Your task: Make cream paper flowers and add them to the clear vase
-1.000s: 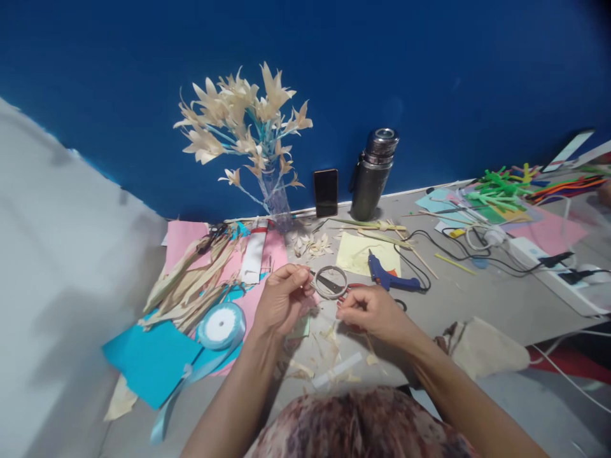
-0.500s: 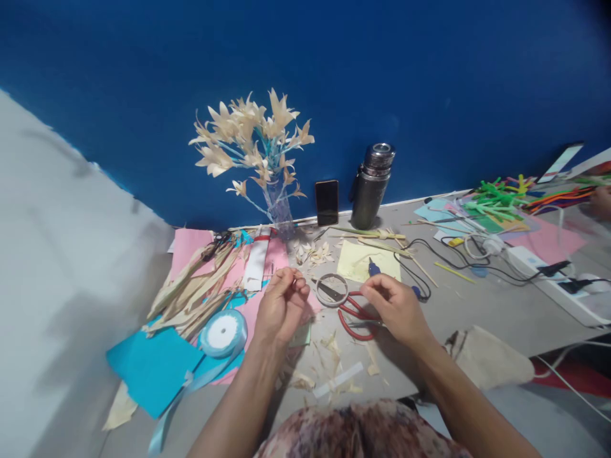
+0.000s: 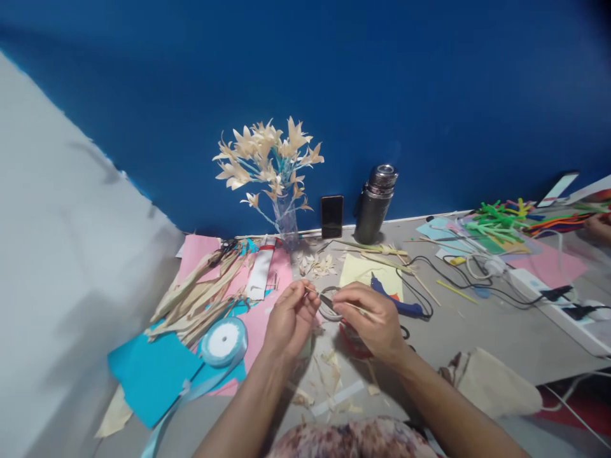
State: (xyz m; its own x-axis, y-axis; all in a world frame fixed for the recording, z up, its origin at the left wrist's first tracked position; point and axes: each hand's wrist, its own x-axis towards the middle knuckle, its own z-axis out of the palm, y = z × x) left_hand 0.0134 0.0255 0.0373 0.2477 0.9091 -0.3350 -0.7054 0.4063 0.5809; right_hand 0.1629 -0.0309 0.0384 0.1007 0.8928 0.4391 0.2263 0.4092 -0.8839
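My left hand (image 3: 294,318) is closed in a pinch, a thin strand (image 3: 310,290) showing at its fingertips. Just to the right, my right hand (image 3: 371,319) has thumb and fingers pressed together on a thin pale stick (image 3: 356,309). Whether the strand and stick are one piece, I cannot tell. Below and between the hands lie a roll of tape (image 3: 329,312) and red-handled scissors (image 3: 352,343), partly hidden by my right hand. A blue glue gun (image 3: 396,299) rests on pale yellow paper (image 3: 356,270). Cream petal pieces (image 3: 317,264) lie beyond my hands.
Dried husk strips (image 3: 205,292), a light blue ribbon spool (image 3: 223,342) and blue paper (image 3: 153,375) lie left. A vase of flowers (image 3: 287,222), phone (image 3: 331,216) and dark flask (image 3: 376,203) stand along the wall. Right are cords, a power strip (image 3: 558,305) and another person's hand (image 3: 599,226).
My right hand has moved left from beside the scissors, closer to my left hand, and now holds a thin stick. The glue gun shows more fully. The whole view has shifted slightly.
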